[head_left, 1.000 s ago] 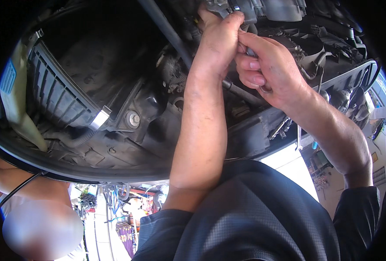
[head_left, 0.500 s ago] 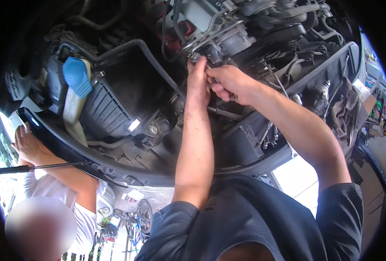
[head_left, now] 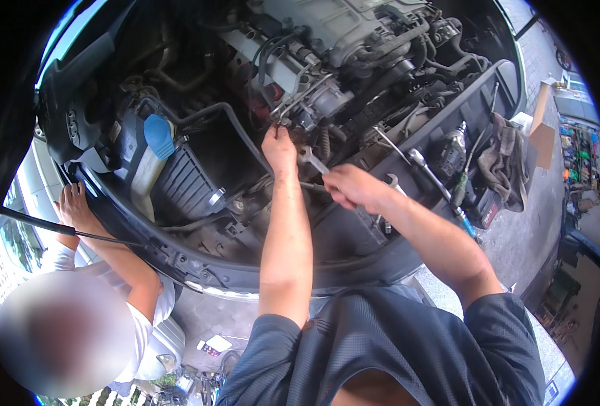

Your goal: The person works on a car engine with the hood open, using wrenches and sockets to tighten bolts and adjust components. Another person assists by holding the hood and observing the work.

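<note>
A: So, what is different around your hands?

B: Your right hand (head_left: pixel 355 186) now stands apart from your left hand (head_left: pixel 279 145), while half a second ago has them almost touching. That leaves the shank of a wrench (head_left: pixel 318 164) plain to see between them.

A: How are you holding it?

B: Your right fingers are curled closed around the wrench, and it slants up and leftward, its head just beside your left wrist.

A: And your left fingers?

B: They reach up to the metal fittings below the engine's hoses, near the round metal housing (head_left: pixel 330 98). I can't tell whether they pinch anything or just steady a part; your own hand hides it.

A: What does the change mean for the work?

B: My judgement is that your wrench hand has more room to swing. Whether the head sits on a fastener, I can't tell.

A: Anything else new to you?

B: Your view takes in more of the engine. On your right, the power drill (head_left: pixel 452 152) and the grey rag (head_left: pixel 506 162) show more fully. On your left, a co-worker's hand (head_left: pixel 75 205) rests on the car's edge, well apart from yours.
</note>
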Action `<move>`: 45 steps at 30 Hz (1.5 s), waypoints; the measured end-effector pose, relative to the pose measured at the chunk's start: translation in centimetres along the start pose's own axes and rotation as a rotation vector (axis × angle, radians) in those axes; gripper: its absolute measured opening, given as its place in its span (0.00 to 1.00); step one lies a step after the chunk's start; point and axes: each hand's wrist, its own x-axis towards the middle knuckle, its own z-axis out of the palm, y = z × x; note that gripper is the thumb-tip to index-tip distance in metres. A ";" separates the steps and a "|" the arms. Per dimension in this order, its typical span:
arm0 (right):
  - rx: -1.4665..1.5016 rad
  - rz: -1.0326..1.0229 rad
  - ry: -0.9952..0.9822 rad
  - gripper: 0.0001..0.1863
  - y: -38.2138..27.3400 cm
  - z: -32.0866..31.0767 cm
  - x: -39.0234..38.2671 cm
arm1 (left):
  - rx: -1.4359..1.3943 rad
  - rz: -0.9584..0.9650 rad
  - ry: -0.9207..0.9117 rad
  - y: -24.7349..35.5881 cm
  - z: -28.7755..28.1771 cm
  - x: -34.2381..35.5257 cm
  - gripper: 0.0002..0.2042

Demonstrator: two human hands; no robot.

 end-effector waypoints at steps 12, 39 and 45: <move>-0.147 0.032 0.051 0.19 6.4 -3.9 -11.2 | 0.318 0.129 0.014 -0.1 0.2 1.0 0.15; -1.131 -0.252 0.268 0.17 -7.8 -2.0 8.9 | -0.143 -0.160 0.009 -2.0 -0.8 -1.2 0.18; -1.099 -0.164 0.161 0.17 -10.1 -2.3 10.4 | -0.183 -0.253 0.019 0.6 0.0 -1.9 0.19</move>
